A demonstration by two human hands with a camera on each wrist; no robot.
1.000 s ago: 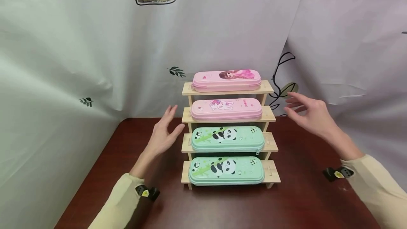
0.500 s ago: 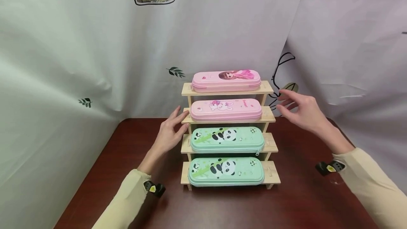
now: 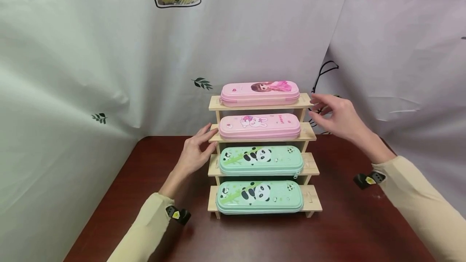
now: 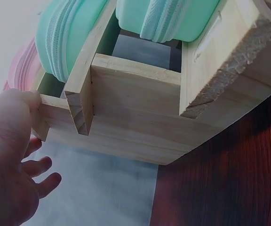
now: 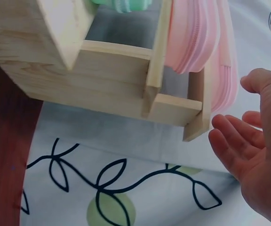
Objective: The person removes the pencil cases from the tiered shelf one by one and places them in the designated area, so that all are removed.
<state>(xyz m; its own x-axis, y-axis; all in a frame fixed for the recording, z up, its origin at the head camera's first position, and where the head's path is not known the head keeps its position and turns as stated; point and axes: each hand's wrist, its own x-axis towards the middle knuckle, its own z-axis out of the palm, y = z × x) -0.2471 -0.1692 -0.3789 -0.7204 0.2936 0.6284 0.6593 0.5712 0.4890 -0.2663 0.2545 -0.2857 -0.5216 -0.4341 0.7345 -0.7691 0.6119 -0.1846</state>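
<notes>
A four-tier wooden stand (image 3: 311, 199) bears a hard zippered pencil case on each step. From the top come a pink doll case (image 3: 240, 94), a pink rabbit case (image 3: 233, 126), a green panda case (image 3: 284, 161) and another green panda case (image 3: 280, 197). My left hand (image 3: 195, 153) has its fingertips at the left end of the second step from the top; the left wrist view shows loosely spread fingers (image 4: 48, 186) beside the stand. By the right end of the top step is my right hand (image 3: 340, 116), fingers bent loosely, nothing in them.
The stand rests on a dark red-brown table (image 3: 291, 237). Behind and to the left hangs a pale cloth (image 3: 116, 51) printed with leaves and a plant jar. Each wrist wears a small black camera, with cream sleeves behind.
My left hand has moved up and right to the stand's left side, then stayed there. My right hand has come left and slightly up towards the top step. The cases have not moved.
</notes>
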